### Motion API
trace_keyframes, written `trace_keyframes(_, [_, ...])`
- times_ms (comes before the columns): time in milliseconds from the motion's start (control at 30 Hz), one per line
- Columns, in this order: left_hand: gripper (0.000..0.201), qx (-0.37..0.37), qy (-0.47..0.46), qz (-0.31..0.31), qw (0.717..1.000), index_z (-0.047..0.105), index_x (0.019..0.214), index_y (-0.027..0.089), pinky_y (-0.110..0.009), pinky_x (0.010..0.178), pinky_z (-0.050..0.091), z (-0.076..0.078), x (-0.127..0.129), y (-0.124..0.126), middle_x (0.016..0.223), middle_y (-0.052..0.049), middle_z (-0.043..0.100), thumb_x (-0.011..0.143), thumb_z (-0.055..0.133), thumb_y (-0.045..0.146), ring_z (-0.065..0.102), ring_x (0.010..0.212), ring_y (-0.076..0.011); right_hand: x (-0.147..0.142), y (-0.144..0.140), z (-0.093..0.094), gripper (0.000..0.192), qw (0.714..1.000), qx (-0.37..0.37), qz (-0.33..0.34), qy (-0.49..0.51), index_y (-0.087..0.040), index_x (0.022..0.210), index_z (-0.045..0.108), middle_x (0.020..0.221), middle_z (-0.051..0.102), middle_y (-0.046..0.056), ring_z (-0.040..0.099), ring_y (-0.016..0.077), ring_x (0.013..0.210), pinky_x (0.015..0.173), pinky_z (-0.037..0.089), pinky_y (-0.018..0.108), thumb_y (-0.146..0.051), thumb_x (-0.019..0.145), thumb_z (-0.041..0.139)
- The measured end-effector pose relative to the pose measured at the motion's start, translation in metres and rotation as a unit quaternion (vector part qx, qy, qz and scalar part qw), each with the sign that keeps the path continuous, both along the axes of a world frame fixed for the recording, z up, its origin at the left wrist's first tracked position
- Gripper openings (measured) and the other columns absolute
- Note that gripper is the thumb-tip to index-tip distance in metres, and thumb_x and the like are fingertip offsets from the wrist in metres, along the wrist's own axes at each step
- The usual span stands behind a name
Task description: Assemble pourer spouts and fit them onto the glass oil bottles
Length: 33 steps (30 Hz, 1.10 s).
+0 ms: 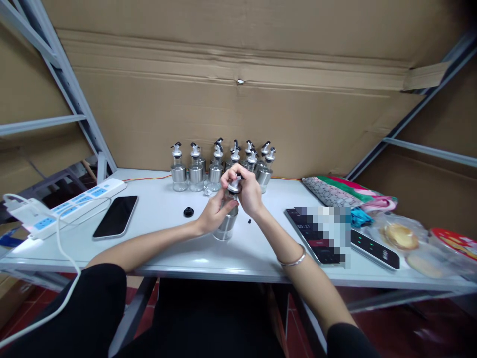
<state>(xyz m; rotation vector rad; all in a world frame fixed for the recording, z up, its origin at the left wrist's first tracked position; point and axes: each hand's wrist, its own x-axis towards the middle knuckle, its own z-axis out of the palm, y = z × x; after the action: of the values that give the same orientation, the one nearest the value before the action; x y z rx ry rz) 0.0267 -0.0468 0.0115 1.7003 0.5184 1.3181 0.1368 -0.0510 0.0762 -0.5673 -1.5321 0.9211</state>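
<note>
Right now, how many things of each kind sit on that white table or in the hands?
Oil bottles in the back cluster: about 10, overlapping
Bottle in hands: 1
Phone: 1
Power strip: 1
Loose black cap: 1
Total: about 14

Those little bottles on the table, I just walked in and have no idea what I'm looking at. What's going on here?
A person seated at the white table holds one small glass bottle upright: the left hand grips its metal-banded body, and the right hand is closed over its cap. A row of matching bottles with pourer tops stands behind, by the cardboard. A loose black cap lies left of the hands, beyond it a phone.
</note>
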Motion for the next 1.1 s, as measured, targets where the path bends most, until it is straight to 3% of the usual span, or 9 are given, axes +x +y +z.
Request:
trace_keyframes(133, [0.03, 0.03, 0.02, 0.016, 0.999, 0.056, 0.103, 0.018, -0.026, 0.077, 0.042, -0.002, 0.0, 0.002, 0.087, -0.002, 0.064, 0.082, 0.062, 0.039, 0.056, 0.078, -0.0164, -0.002, -0.002, 0.001, 0.031, 1.0, -0.008, 0.019, -0.019, -0.023, 0.067, 0.035, 0.06, 0.05, 0.001, 0.041, 0.0138, 0.054, 0.051, 0.035, 0.026, -0.048, 0.084, 0.034])
trace_keyframes(367, [0.044, 0.094, 0.032, 0.032, 0.995, 0.054, 0.103, 0.015, -0.03, 0.076, 0.047, -0.009, 0.002, 0.008, 0.089, -0.006, 0.064, 0.085, 0.053, 0.055, 0.058, 0.079, -0.018, 0.002, -0.006, -0.002, 0.027, 0.998, 0.006, 0.062, -0.005, -0.023, 0.066, 0.037, 0.06, 0.051, 0.0, 0.042, 0.0143, 0.055, 0.051, 0.033, 0.026, -0.042, 0.085, 0.032])
trace_keyframes(533, [0.044, 0.105, 0.049, 0.041, 0.992, 0.056, 0.097, 0.014, -0.031, 0.074, 0.048, -0.01, 0.002, 0.008, 0.084, -0.005, 0.063, 0.086, 0.05, 0.057, 0.059, 0.078, -0.018, 0.003, -0.005, -0.002, 0.027, 0.998, 0.006, 0.054, -0.028, -0.023, 0.065, 0.037, 0.06, 0.053, 0.001, 0.043, 0.0144, 0.055, 0.051, 0.034, 0.026, -0.042, 0.085, 0.032])
trace_keyframes(1100, [0.046, 0.098, 0.044, 0.037, 0.994, 0.053, 0.112, 0.014, -0.035, 0.087, 0.047, -0.011, 0.001, 0.009, 0.1, -0.008, 0.063, 0.087, 0.05, 0.053, 0.059, 0.094, -0.0219, 0.0, -0.003, -0.009, 0.033, 0.998, -0.011, 0.051, -0.04, -0.023, 0.066, 0.037, 0.066, 0.056, 0.002, 0.046, 0.0145, 0.058, 0.055, 0.038, 0.027, -0.048, 0.087, 0.03])
